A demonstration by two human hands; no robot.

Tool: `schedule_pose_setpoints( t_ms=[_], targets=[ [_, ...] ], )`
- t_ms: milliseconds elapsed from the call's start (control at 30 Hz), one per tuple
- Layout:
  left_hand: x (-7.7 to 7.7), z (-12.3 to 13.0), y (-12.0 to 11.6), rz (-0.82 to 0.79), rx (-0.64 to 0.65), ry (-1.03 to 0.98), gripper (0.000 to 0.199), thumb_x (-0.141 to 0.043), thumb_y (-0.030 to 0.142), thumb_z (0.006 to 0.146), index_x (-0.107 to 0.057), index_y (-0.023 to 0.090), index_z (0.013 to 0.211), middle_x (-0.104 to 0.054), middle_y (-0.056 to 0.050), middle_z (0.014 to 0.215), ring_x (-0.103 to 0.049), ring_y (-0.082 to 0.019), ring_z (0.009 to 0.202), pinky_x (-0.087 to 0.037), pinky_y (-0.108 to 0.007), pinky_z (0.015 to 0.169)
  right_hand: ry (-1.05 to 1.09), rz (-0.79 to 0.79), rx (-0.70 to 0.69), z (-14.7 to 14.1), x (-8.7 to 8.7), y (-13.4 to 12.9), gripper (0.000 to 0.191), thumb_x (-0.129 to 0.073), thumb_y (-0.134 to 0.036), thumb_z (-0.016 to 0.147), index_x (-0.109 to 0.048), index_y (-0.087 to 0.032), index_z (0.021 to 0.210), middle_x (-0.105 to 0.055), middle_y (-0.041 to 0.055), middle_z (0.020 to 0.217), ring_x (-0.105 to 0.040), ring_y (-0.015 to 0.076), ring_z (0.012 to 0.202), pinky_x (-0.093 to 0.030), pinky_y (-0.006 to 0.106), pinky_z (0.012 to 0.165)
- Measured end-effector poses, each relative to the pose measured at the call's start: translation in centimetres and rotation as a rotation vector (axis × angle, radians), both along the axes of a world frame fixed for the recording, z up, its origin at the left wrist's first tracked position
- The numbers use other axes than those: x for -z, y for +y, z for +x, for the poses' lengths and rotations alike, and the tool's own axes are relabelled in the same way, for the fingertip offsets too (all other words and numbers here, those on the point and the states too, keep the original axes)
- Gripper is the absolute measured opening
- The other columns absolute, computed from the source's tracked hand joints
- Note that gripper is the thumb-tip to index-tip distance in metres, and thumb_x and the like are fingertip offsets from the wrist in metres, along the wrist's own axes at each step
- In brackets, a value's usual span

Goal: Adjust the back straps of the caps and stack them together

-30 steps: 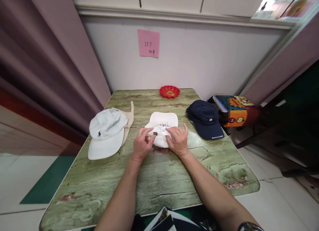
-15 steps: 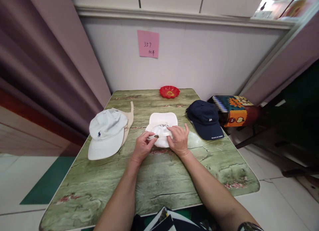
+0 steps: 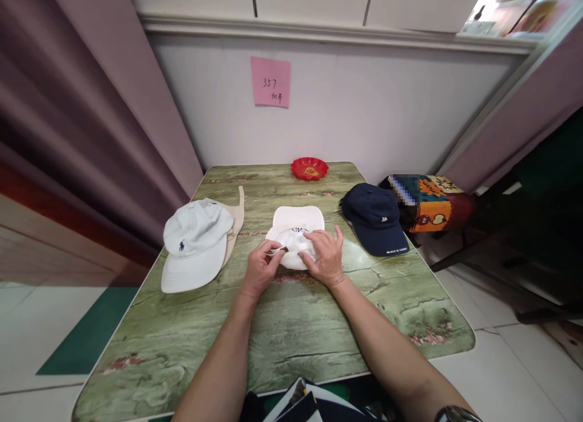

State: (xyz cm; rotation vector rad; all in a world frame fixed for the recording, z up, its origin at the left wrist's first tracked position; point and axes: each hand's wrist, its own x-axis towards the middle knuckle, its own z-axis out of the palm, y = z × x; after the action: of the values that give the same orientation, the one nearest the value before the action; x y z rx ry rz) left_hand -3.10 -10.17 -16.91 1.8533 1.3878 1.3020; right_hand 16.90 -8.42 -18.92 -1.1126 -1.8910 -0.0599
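Observation:
A white cap (image 3: 298, 217) with dark lettering lies at the middle of the green wood-patterned table (image 3: 291, 325), its brim towards the wall. My left hand (image 3: 263, 267) pinches the cap's strap, and a small dark metal buckle (image 3: 285, 249) shows just past the fingertips. On the cap's right side rests my right hand (image 3: 325, 255), its thumb and fingers apart. Whether those fingertips hold any of the fabric cannot be made out.
Left on the table, a pale cap (image 3: 195, 240) overlaps a beige item (image 3: 238, 215). A navy cap (image 3: 376, 218) lies to the right. Near the wall stands a red scalloped dish (image 3: 310, 168). A patterned stool (image 3: 430, 203) is beyond the right edge.
My right thumb has moved a little left and down, away from the fingers, and the strap piece between them is no longer pinched. My left hand has hardly moved.

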Motion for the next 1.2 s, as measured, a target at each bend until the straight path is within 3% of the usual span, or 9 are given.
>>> schedule_pose_setpoints(
  t_ms=[133, 267, 333, 433, 600, 733, 833, 1033, 1200],
  targets=[
    [-0.2, -0.3, 0.2, 0.155, -0.116, 0.096, 0.009, -0.063, 0.03, 0.084, -0.064, 0.022, 0.083, -0.066, -0.008, 0.104, -0.061, -0.024, 0.097, -0.046, -0.04, 0.091, 0.076, -0.03, 0.075, 0.5, 0.5, 0.7, 0.029, -0.047, -0.038, 0.097, -0.063, -0.022, 0.115, -0.072, 0.0053, 0.101, -0.063, 0.0223, 0.104, -0.013, 0.05, 0.117],
    [-0.4, -0.5, 0.2, 0.223, -0.108, 0.155, 0.008, -0.06, 0.03, 0.085, -0.062, 0.023, 0.083, -0.061, -0.01, 0.133, -0.047, -0.031, 0.131, -0.023, -0.055, 0.114, 0.179, -0.085, 0.132, 1.1, 1.3, 1.5, 0.028, -0.041, -0.03, 0.1, -0.068, -0.022, 0.097, -0.071, 0.0016, 0.087, -0.063, 0.0179, 0.09, -0.02, 0.045, 0.113],
    [-0.3, -0.5, 0.2, 0.202, -0.033, 0.139, 0.007, -0.057, 0.029, 0.087, -0.061, 0.023, 0.085, -0.068, -0.008, 0.119, -0.052, -0.029, 0.127, -0.018, -0.055, 0.116, 0.198, -0.101, 0.134, 1.3, 1.4, 1.8, 0.033, -0.04, -0.03, 0.1, -0.066, -0.022, 0.081, -0.069, 0.0001, 0.079, -0.062, 0.0166, 0.083, -0.023, 0.044, 0.112],
    [-0.2, -0.4, 0.1, 0.2, 0.0, 0.12, 0.007, -0.057, 0.028, 0.086, -0.062, 0.023, 0.085, -0.072, -0.005, 0.096, -0.063, -0.025, 0.104, -0.024, -0.053, 0.115, 0.202, -0.075, 0.145, 1.3, 1.2, 1.6, 0.035, -0.041, -0.032, 0.101, -0.061, -0.021, 0.074, -0.067, 0.0001, 0.075, -0.062, 0.0163, 0.08, -0.024, 0.044, 0.111],
    [-0.5, -0.2, 0.0, 0.149, 0.02, 0.209, 0.012, -0.063, 0.035, 0.084, -0.07, 0.024, 0.083, -0.069, -0.004, 0.08, -0.06, -0.025, 0.089, -0.034, -0.047, 0.103, 0.044, 0.043, 0.013, 0.7, 0.1, 0.5, 0.026, -0.047, -0.041, 0.097, -0.065, -0.023, 0.102, -0.072, 0.0041, 0.097, -0.063, 0.0219, 0.103, -0.014, 0.05, 0.118],
    [0.0, 0.2, 0.0, 0.103, 0.061, 0.324, 0.013, -0.07, 0.038, 0.08, -0.073, 0.026, 0.084, -0.071, -0.004, 0.084, -0.06, -0.027, 0.099, -0.026, -0.05, 0.106, -0.096, 0.028, -0.09, 0.1, -0.3, -0.1, 0.029, -0.057, -0.047, 0.092, -0.065, -0.024, 0.109, -0.073, 0.0027, 0.1, -0.063, 0.0222, 0.104, -0.008, 0.052, 0.12],
    [0.8, 0.2, 0.2, 0.109, 0.049, 0.324, 0.007, -0.068, 0.033, 0.081, -0.07, 0.026, 0.083, -0.073, -0.004, 0.091, -0.06, -0.028, 0.107, -0.019, -0.054, 0.108, -0.104, -0.018, -0.068, 0.2, -0.2, 0.1, 0.031, -0.057, -0.049, 0.092, -0.066, -0.024, 0.108, -0.073, 0.0037, 0.099, -0.063, 0.0216, 0.1, -0.008, 0.052, 0.119],
    [1.0, -0.1, 0.4, 0.12, 0.084, 0.267, 0.01, -0.064, 0.034, 0.085, -0.068, 0.024, 0.084, -0.072, -0.005, 0.091, -0.062, -0.027, 0.102, -0.029, -0.049, 0.104, -0.08, -0.013, -0.054, 0.9, -0.3, 0.4, 0.026, -0.056, -0.047, 0.094, -0.067, -0.024, 0.09, -0.072, 0.0012, 0.086, -0.064, 0.0186, 0.089, -0.01, 0.051, 0.119],
    [0.3, 0.3, 0.2, 0.127, 0.103, 0.228, 0.014, -0.068, 0.038, 0.083, -0.066, 0.024, 0.08, -0.07, -0.004, 0.085, -0.061, -0.025, 0.093, -0.039, -0.043, 0.094, -0.115, 0.013, -0.143, 0.2, -0.8, -0.2, 0.021, -0.059, -0.044, 0.092, -0.069, -0.026, 0.097, -0.073, 0.0001, 0.087, -0.064, 0.0188, 0.094, -0.008, 0.051, 0.12]
  ],
)
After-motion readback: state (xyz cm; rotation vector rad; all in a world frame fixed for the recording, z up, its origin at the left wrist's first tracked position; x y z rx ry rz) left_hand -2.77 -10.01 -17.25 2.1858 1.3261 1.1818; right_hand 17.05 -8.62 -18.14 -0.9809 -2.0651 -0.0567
